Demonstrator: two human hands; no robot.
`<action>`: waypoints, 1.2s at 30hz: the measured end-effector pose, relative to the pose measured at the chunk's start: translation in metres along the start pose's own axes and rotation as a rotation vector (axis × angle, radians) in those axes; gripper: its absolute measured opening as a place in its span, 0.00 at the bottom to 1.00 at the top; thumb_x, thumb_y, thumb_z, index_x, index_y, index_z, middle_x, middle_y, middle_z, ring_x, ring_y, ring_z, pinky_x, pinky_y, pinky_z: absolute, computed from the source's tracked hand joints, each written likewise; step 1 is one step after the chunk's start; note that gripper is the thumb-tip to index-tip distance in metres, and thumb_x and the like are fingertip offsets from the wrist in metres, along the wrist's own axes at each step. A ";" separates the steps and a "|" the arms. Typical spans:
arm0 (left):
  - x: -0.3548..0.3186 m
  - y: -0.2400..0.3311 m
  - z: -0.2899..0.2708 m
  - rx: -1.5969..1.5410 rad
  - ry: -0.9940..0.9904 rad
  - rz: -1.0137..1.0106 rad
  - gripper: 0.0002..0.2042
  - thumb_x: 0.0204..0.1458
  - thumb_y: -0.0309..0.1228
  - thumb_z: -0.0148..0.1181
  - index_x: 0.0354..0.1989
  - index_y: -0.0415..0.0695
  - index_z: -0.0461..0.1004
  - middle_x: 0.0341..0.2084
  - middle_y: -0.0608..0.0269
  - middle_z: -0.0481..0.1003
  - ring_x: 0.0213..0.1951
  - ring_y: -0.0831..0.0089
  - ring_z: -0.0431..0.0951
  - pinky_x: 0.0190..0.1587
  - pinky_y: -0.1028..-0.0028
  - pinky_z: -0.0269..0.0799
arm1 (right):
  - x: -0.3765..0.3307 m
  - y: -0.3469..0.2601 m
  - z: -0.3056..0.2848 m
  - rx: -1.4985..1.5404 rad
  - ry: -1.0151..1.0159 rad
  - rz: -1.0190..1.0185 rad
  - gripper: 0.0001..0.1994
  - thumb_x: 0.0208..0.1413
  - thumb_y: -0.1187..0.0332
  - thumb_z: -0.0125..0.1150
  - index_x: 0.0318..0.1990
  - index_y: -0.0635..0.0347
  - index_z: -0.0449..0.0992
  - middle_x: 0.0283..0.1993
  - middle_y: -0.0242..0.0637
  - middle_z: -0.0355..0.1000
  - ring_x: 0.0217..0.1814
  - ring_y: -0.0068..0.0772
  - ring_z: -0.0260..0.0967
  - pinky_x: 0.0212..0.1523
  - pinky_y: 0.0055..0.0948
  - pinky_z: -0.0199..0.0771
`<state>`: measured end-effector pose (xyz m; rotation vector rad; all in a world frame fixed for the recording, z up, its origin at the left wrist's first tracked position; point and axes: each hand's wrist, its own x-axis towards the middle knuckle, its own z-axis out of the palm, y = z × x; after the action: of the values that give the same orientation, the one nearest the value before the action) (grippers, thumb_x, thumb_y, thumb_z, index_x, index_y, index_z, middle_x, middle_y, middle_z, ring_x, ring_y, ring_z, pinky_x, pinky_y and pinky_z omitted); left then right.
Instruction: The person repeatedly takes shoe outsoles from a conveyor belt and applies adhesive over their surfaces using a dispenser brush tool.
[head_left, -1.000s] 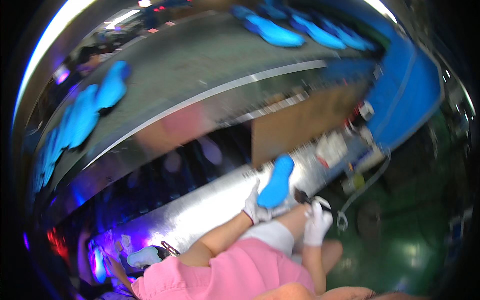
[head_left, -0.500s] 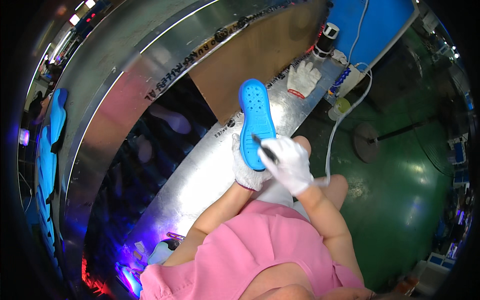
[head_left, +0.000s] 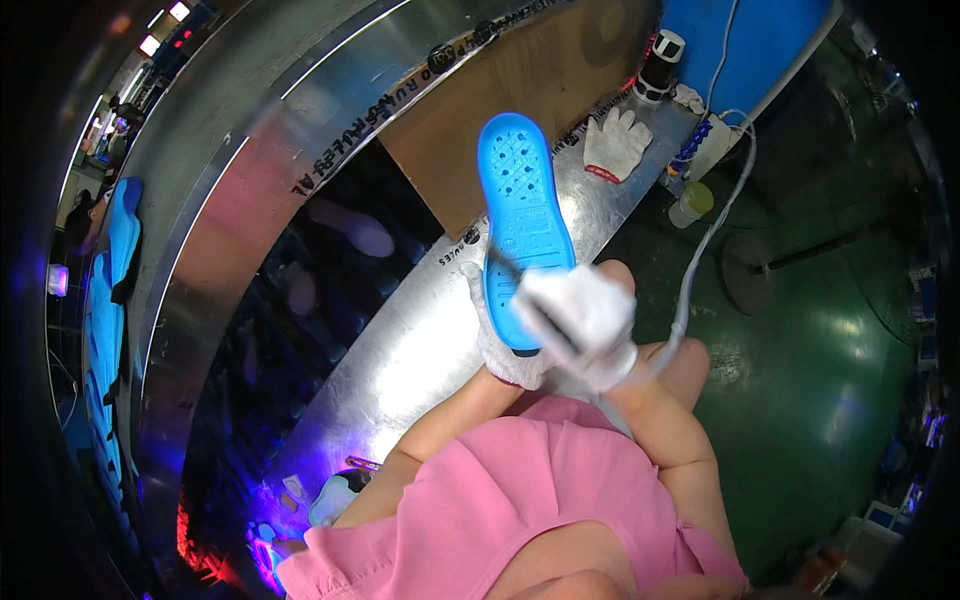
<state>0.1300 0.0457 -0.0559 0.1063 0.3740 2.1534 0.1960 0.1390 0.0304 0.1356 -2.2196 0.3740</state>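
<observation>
A bright blue shoe sole (head_left: 518, 195) stands lengthwise over the metal ledge, its patterned, dotted face turned up. My left hand (head_left: 508, 362), in a white knitted glove, grips its near end from beneath and the left side, so most of those fingers are hidden behind it. Across the sole's lower right part is my right hand (head_left: 592, 312), white-gloved and smeared by motion. Closed in that hand is a slim black brush-like tool (head_left: 507, 260). Its dark tip lies over the middle of the sole, too blurred to show whether it touches.
Alongside runs a metal ledge (head_left: 385, 345), with a loose white glove (head_left: 616, 146) and a black-and-white cylinder (head_left: 660, 66) farther along. Left of it, more soles (head_left: 350, 228) lie in a dark opening. Blue pieces (head_left: 108, 300) line the far left. A pale hose (head_left: 690, 285) hangs at right.
The black tool's tip has shifted up and left over the sole, and my right hand has moved slightly right. The sole's far end sits higher in view. My left hand keeps its hold.
</observation>
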 end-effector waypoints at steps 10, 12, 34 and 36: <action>0.010 0.015 0.011 -0.350 -0.233 -0.152 0.45 0.49 0.70 0.39 0.61 0.40 0.60 0.51 0.38 0.67 0.44 0.50 0.74 0.46 0.56 0.73 | -0.015 -0.043 0.000 0.188 -0.033 0.167 0.07 0.46 0.72 0.64 0.35 0.56 0.76 0.29 0.31 0.73 0.26 0.31 0.72 0.27 0.27 0.72; 0.007 0.029 0.033 -0.218 -0.044 -0.120 0.47 0.47 0.72 0.40 0.60 0.37 0.59 0.50 0.35 0.68 0.41 0.50 0.75 0.42 0.58 0.75 | -0.003 -0.034 -0.007 0.629 -0.030 0.522 0.07 0.47 0.76 0.64 0.35 0.61 0.76 0.29 0.35 0.74 0.27 0.30 0.73 0.29 0.24 0.72; 0.036 0.125 0.023 0.633 -0.082 -0.500 0.32 0.50 0.46 0.60 0.53 0.28 0.68 0.46 0.41 0.74 0.44 0.56 0.78 0.46 0.64 0.77 | 0.003 -0.032 -0.030 0.270 -0.579 0.083 0.10 0.45 0.78 0.65 0.38 0.62 0.78 0.42 0.42 0.77 0.37 0.33 0.77 0.39 0.26 0.76; 0.043 0.127 0.020 0.717 -0.080 -0.505 0.32 0.50 0.47 0.59 0.53 0.28 0.68 0.46 0.42 0.74 0.43 0.58 0.79 0.45 0.64 0.78 | -0.001 -0.024 -0.023 0.420 -0.371 0.181 0.11 0.44 0.76 0.63 0.38 0.59 0.78 0.41 0.39 0.77 0.34 0.34 0.76 0.35 0.26 0.76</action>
<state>0.0089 0.0174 -0.0011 0.4485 0.9967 1.4359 0.2194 0.1238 0.0486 0.2454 -2.4933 0.9815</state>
